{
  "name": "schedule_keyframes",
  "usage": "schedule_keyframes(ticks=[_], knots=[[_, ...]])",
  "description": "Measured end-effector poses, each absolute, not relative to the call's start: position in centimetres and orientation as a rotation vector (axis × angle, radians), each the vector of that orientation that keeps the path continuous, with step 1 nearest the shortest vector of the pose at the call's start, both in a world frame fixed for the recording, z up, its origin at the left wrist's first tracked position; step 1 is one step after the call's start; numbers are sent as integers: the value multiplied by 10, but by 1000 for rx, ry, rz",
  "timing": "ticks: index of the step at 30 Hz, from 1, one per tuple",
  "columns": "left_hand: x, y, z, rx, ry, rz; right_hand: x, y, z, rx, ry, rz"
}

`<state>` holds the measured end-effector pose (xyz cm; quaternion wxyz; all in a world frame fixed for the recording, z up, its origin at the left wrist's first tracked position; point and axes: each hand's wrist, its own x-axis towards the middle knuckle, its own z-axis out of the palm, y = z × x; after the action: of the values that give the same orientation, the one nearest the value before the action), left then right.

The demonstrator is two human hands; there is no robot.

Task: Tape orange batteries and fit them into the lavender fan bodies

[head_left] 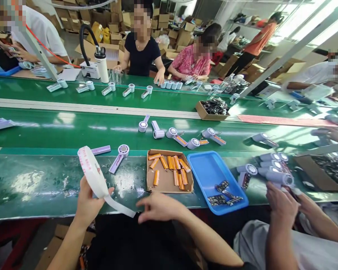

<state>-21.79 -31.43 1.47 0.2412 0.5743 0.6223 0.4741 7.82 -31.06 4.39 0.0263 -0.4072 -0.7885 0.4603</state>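
My left hand (91,200) is closed around a wide roll of white tape (93,174) with red print on its side, held upright above the bench edge. A loose strip of tape (119,207) hangs from the roll toward the right. Close to that strip's end is my right hand (160,207), its thumb and forefinger apart, with nothing seen between them. Just beyond the right hand lies a cardboard tray (149,184) with several orange battery cells (156,177). Behind the roll are a purple-white handheld fan body (123,150) and a separate handle piece (101,150).
A blue tray (198,168) holding dark circuit parts stands right of the cardboard. Several fan bodies (171,132) lie on the green conveyor (59,131). A co-worker's hands (283,202) work at the right beside stacked fans (273,168). More people sit across the line.
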Motion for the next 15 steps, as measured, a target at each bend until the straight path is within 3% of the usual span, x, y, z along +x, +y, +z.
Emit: schedule_keyframes(ticks=[4,6,11,15], knots=[[-193,-311,4,1942,1613,1140,120,-254,58,-2103,-2144,621],[-178,-310,-1,2108,1532,1079,131,-228,56,-2284,-2078,482],[-156,-309,-1,2398,1437,939,159,-213,51,-2118,-1991,649],[-156,-312,6,2526,1492,868,174,-243,65,-1408,-1379,1028]])
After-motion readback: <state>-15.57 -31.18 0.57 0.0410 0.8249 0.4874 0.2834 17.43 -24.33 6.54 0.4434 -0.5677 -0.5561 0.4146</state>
